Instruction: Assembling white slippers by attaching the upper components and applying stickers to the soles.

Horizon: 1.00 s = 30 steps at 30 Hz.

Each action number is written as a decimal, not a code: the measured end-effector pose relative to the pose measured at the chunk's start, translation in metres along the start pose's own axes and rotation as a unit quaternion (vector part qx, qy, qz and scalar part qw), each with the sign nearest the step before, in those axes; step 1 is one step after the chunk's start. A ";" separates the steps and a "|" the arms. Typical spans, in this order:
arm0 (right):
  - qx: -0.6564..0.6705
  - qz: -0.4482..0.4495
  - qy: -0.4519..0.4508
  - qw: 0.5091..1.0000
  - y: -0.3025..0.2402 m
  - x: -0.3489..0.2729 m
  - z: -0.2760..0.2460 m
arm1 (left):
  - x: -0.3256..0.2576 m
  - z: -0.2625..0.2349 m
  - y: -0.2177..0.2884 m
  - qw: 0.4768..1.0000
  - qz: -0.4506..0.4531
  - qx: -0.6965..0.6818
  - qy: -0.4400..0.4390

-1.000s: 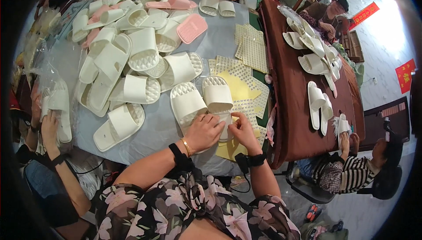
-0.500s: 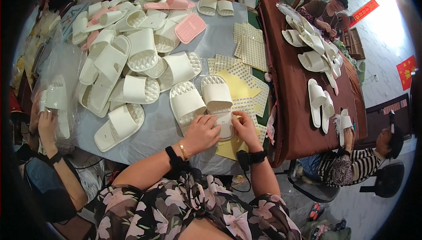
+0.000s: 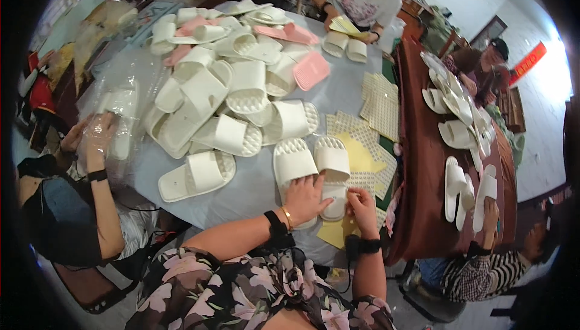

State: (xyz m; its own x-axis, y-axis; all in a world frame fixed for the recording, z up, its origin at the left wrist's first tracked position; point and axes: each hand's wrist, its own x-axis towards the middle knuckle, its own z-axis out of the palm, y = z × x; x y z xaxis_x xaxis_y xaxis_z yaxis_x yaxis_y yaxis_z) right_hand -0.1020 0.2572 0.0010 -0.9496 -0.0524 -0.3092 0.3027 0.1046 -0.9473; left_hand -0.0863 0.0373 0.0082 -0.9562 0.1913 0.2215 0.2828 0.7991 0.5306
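A pair of white slippers lies on the grey table in front of me, toes away from me. My left hand (image 3: 306, 199) rests with fingers spread over the left slipper (image 3: 294, 162), its thumb reaching the heel of the right slipper (image 3: 332, 159). A small mark shows on that heel. Just right of it is my right hand (image 3: 362, 210), its thumb and index finger close together; whether anything is between them is too small to tell. Yellow backing sheets (image 3: 338, 232) and white sticker sheets (image 3: 360, 180) lie beside and beneath this hand.
A pile of white slippers (image 3: 205, 94) with a few pink slippers (image 3: 311, 71) covers the table's left and back. A single slipper (image 3: 197, 177) lies nearer. At left, a co-worker's hands handle bagged slippers (image 3: 118, 118). The brown-covered table (image 3: 417, 209) at right holds more slippers.
My view has shifted, so the scene sits lower and further right. My right hand has drawn off the right slipper's heel, and my left fingers have spread further over the left slipper.
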 end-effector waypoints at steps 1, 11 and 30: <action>-0.006 0.000 0.005 1.000 0.002 0.001 0.000 | 0.000 0.003 -0.001 1.000 0.010 -0.007 0.011; -0.013 -0.009 -0.009 1.000 -0.004 0.002 0.002 | 0.000 -0.018 -0.002 0.999 0.040 0.028 -0.017; -0.011 0.009 -0.004 1.000 -0.007 -0.003 0.000 | 0.017 -0.105 -0.020 0.987 0.062 -0.035 0.147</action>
State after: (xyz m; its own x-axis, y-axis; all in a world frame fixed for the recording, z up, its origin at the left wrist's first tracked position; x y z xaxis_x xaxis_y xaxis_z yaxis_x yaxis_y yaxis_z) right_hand -0.1014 0.2563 0.0088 -0.9431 -0.0573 -0.3276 0.3186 0.1276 -0.9393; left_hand -0.1006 -0.0346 0.0874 -0.8538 0.1041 0.5101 0.4106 0.7370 0.5369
